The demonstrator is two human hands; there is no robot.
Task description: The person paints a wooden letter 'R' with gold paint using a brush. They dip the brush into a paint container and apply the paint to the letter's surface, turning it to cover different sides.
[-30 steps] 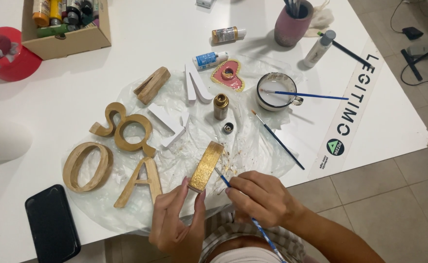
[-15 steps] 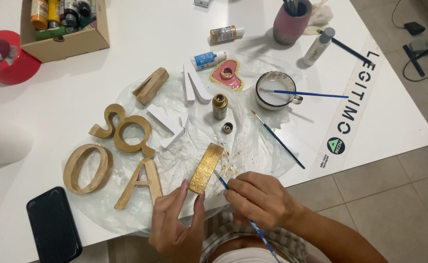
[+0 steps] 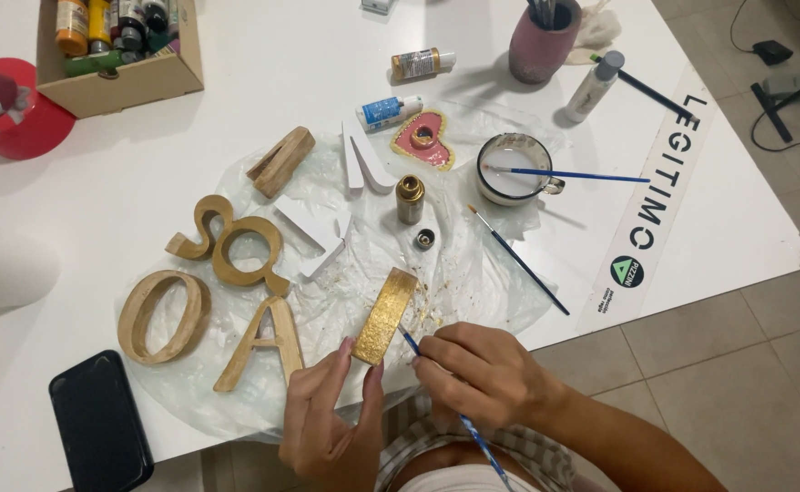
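Where tiles begin, white table ends.

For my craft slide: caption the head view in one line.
Left hand steadies a gold-painted straight wooden letter while right hand touches a thin blue-handled paintbrush to its edge.

- The straight letter piece is showing a rough, glittery gold coat.
- The wooden letters at left are looking matt brown-gold.
- The crinkled plastic sheet underneath is gleaming, thin and translucent.
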